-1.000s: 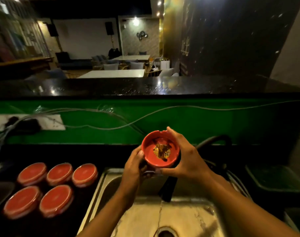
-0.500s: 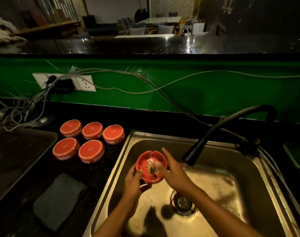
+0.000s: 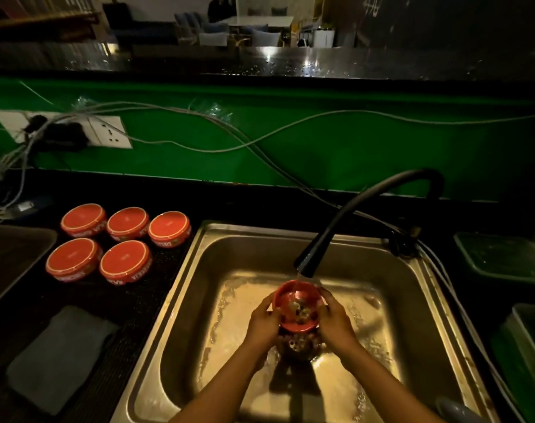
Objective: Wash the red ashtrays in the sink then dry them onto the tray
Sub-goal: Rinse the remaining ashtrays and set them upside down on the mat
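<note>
Left hand and right hand both curl round a red ashtray, holding it in the sink under water from the black faucet; five more ashtrays sit upside down on the dark surface left of it

Red ashtrays, black faucet, green wall, grey cloth.

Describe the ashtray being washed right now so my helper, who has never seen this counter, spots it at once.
Find the steel sink below the green wall, then the black tap arching over it. Under its spout, the left hand and right hand hold one red ashtray, open side up with debris inside. The five other ashtrays sit upside down on the counter.
</note>
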